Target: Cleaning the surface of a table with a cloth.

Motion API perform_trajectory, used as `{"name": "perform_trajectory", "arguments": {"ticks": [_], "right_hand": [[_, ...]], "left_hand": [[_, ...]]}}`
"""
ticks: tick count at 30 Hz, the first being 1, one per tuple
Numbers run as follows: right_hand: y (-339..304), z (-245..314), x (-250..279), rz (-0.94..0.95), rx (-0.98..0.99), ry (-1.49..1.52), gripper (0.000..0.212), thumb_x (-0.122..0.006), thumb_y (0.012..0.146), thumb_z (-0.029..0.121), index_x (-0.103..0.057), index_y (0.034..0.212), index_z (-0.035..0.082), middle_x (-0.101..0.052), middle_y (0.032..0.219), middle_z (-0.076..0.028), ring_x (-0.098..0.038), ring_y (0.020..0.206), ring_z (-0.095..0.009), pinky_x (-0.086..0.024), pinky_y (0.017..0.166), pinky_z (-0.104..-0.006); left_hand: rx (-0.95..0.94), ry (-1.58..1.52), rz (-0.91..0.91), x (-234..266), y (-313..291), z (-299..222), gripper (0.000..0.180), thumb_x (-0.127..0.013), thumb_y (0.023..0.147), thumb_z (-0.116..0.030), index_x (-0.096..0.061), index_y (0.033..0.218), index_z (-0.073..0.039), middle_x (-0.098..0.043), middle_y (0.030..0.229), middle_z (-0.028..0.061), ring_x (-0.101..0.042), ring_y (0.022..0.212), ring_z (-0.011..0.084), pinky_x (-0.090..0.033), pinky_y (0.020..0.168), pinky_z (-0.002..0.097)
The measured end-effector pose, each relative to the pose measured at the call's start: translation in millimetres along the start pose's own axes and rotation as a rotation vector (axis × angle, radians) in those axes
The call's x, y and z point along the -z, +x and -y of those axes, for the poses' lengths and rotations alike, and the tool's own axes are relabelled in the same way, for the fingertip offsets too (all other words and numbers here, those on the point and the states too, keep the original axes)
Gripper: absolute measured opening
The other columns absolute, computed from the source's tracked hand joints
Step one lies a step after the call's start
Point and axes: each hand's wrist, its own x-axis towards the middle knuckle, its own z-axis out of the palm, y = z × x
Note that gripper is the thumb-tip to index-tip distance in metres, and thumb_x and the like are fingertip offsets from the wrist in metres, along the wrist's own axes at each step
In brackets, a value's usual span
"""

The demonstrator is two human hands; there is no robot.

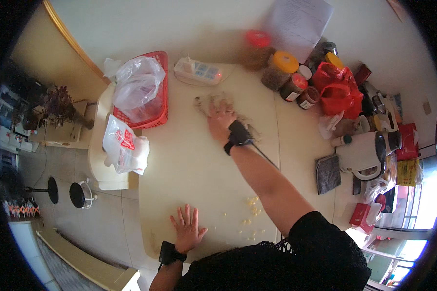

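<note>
The right hand (221, 120) lies palm down on a thin, crumpled, greyish-beige cloth (205, 102), which rests near the far middle of the cream, smooth-topped desk (189, 169). Its fingers reach forward over the fabric, but they are blurred and I cannot tell whether they grip any of it. The right arm runs diagonally up and left from a black sleeve (320, 233), with a black strapped wrist device (239, 133) on it.

The left hand (187, 232) is flat on the desk's near left part, empty, fingers spread wide and pointing away from the body. Between it and the right forearm lie small, pale-yellow scattered pieces (254, 209).

Beyond the cloth sits a white, oblong power strip (201, 72) with a lit red light. Left of it, a red, latticed plastic basket (164, 109) holds translucent plastic bags (138, 82); just nearer, a white plastic bag (124, 145) carries a block of red print.

To the right, a red-lidded, dark-filled jar (293, 88) bears a pale label, too small to read. Behind the jars, a white paper sheet (296, 24) on the wall shows lines of faint, illegible text.
</note>
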Motion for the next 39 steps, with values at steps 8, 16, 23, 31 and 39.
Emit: {"name": "perform_trajectory", "arguments": {"ticks": [8,16,23,31,39], "right_hand": [[-99,54,12,0.088,0.476,0.000,0.047,-0.045,0.085,0.018,-0.041,0.132,0.019,-0.033,0.138,-0.018,-0.029,0.128,-0.038,-0.027,0.100,-0.0547],[-144,-94,45,0.070,0.445,0.027,0.051,-0.048,0.086,0.023,-0.037,0.136,0.027,-0.032,0.143,-0.011,-0.031,0.128,-0.035,-0.024,0.104,-0.0507],[-173,-290,79,-0.062,-0.297,-0.098,0.061,-0.050,0.086,0.037,-0.027,0.141,0.023,-0.028,0.140,-0.022,-0.033,0.125,-0.040,-0.030,0.100,-0.0519],[-98,-245,46,-0.040,-0.585,-0.250,0.063,-0.048,0.086,0.042,-0.027,0.140,0.018,-0.032,0.134,-0.030,-0.036,0.121,-0.046,-0.034,0.098,-0.0506],[-29,-107,44,-0.021,-0.277,-0.118,0.059,-0.047,0.087,0.036,-0.029,0.139,0.013,-0.030,0.138,-0.026,-0.035,0.122,-0.045,-0.032,0.098,-0.0543]], "left_hand": [[-0.005,-0.022,-0.043,-4,-2,5,0.091,-0.067,0.072,-0.043,-0.020,0.141,-0.007,-0.011,0.147,0.0214,-0.009,0.132,0.0486,-0.010,0.095,0.0724],[-0.006,-0.040,-0.071,-6,0,5,0.089,-0.067,0.072,-0.042,-0.022,0.141,-0.009,-0.011,0.148,0.0189,-0.010,0.133,0.0462,-0.010,0.097,0.0708],[-0.023,-0.049,-0.002,-4,3,4,0.087,-0.065,0.074,-0.042,-0.023,0.139,-0.002,-0.006,0.146,0.0257,-0.003,0.132,0.0504,-0.004,0.096,0.0716],[-0.034,-0.020,0.024,-4,2,5,0.090,-0.064,0.074,-0.043,-0.019,0.139,0.000,-0.007,0.145,0.0294,-0.001,0.132,0.0520,-0.002,0.095,0.0724],[-0.022,-0.027,0.009,-7,-3,4,0.090,-0.065,0.073,-0.042,-0.020,0.139,-0.001,-0.006,0.145,0.0282,-0.002,0.132,0.0518,-0.001,0.095,0.0720]]}}
